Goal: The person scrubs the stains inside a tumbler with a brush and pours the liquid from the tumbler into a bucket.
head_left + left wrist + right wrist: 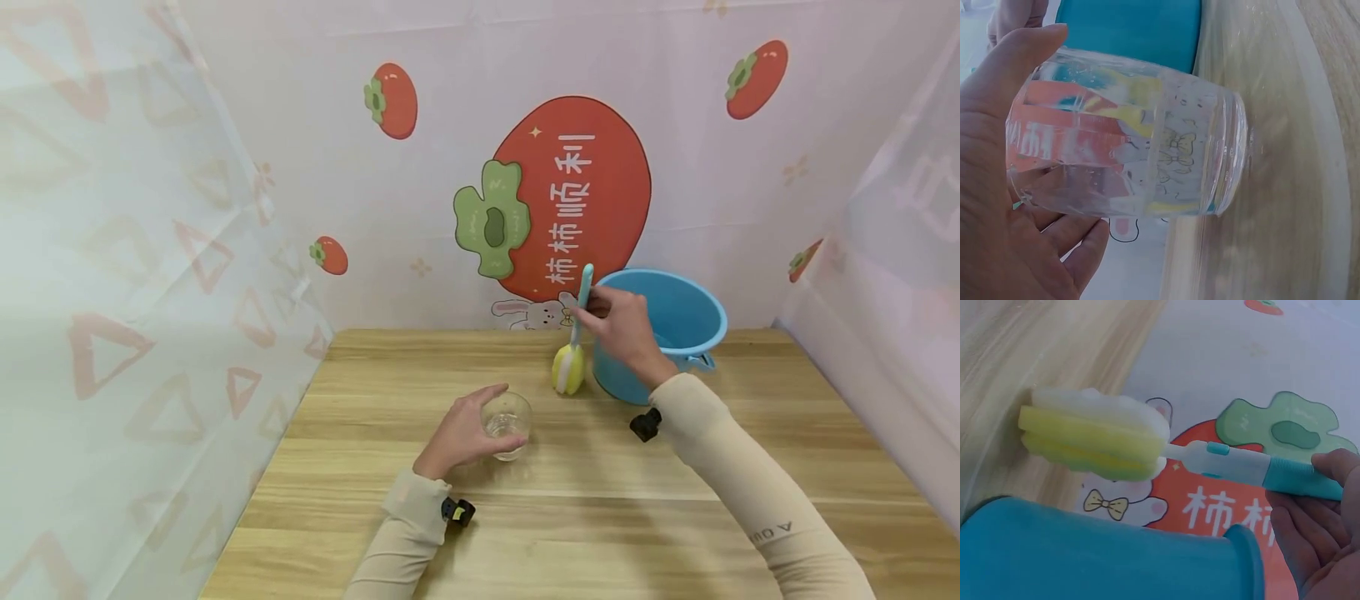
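A clear drinking glass (507, 427) stands on the wooden table, with what looks like clear liquid in its lower part. My left hand (467, 431) holds it from the left, thumb on the near side and fingers on the far side; the left wrist view shows the glass (1129, 137) close up. With its thumb and fingers, my right hand (621, 327) pinches the teal handle of a sponge cup brush (568, 369). The brush is nearly upright, its yellow and white sponge head (1097, 434) pointing down, close to the tabletop. Whether the sponge touches the table I cannot tell.
A blue bucket (626, 379) stands at the back right, just beside the brush and behind my right hand. Its inside is only partly visible. Behind the wooden table (390, 375) hangs a white backdrop (450, 50) printed with persimmons, and sheets enclose both sides.
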### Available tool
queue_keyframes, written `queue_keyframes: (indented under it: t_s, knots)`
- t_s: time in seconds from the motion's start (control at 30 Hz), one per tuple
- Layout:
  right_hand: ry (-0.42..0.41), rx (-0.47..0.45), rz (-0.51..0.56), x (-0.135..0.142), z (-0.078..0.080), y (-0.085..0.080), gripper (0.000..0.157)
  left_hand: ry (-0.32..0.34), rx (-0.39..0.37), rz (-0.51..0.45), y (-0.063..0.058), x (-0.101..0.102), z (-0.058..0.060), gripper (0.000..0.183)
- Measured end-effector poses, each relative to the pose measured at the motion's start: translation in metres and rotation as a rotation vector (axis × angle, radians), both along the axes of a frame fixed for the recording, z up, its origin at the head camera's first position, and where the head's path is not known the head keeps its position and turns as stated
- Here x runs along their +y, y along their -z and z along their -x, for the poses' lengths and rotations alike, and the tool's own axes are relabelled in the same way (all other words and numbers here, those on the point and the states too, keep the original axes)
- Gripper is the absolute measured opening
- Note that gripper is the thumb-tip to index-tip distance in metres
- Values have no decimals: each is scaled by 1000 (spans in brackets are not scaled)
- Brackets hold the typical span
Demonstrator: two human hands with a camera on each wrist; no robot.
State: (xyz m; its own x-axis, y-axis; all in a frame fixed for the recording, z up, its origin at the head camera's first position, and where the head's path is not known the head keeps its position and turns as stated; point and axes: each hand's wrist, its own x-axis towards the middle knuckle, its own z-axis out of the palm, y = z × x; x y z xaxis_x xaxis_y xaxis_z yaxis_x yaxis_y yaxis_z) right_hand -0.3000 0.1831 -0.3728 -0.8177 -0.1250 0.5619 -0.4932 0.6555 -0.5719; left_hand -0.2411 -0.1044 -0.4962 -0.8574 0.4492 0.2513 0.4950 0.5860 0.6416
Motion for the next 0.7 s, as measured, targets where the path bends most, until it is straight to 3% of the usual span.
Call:
queue_keyframes:
  t_s: [0.2,0.47,0.7]
  knots:
    - [10,-7,60,-1,-4,-27,32,-12,26,14,2,1,0,94]
    - [-50,79,90,-14,-16,-78,29,-14,-3,-32,3,1,6,93]
    - [-128,92,117,-35,-31,-109,25,-28,-48,-36,2,2,2,94]
